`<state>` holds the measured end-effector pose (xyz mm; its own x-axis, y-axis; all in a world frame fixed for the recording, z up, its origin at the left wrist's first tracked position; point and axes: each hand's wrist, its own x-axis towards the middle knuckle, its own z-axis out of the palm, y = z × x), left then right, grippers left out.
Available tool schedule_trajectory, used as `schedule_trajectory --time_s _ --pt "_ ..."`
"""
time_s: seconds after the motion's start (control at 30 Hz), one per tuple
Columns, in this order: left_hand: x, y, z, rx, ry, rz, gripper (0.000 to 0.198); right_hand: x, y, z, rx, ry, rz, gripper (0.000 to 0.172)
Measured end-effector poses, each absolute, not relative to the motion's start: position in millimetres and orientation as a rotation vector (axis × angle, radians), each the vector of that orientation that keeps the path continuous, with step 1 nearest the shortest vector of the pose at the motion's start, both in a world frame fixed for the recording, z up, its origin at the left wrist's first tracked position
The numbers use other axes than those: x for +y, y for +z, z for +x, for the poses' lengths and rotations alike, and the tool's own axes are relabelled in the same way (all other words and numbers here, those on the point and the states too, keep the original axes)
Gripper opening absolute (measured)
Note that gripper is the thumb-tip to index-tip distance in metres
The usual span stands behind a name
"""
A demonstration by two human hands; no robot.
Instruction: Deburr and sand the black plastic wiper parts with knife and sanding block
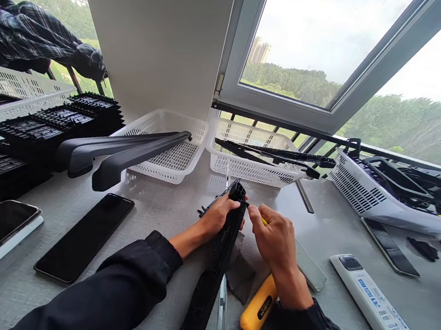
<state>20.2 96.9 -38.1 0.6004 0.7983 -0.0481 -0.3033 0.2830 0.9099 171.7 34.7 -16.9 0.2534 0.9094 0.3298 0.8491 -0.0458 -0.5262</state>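
Note:
My left hand (216,215) is closed around the upper end of a long black plastic strip (213,271), which slants down toward the bottom edge of the view. My right hand (276,236) is closed on a small yellow-handled tool (264,221). Its dark tip reaches the side of the strip near my left thumb; most of the handle is hidden in my fingers. Under my right wrist lies an orange corded power tool (258,309). A grey cloth (241,277) and a metal strip (222,315) rest beside the black piece.
White baskets (155,172) line the window side, some with black parts. Long dark grey strips (136,157) lean over one. Stacked black trays (31,131) stand left. Phones (85,237) and a white labelled device (372,301) lie on the table (150,210).

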Motion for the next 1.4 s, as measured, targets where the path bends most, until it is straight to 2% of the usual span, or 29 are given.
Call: schedule_trajectory --time_s 0.27,0.63,0.9,1.4 --pt "99.7 -43.9 21.3 0.562 0.819 1.031 0.062 34.3 -17.2 168.6 -1.644 0.136 -1.841 0.054" --pt "94.5 -33.9 19.4 0.554 0.762 1.048 0.053 35.2 -18.0 173.2 -1.507 0.091 -1.91 0.055" --pt "96.1 -35.3 19.8 0.525 0.804 1.039 0.063 34.4 -18.5 168.6 -1.596 0.09 -1.859 0.053" --pt "95.9 -34.7 20.8 0.54 0.828 1.135 0.056 33.1 -18.8 163.8 -1.58 0.112 -1.804 0.053"
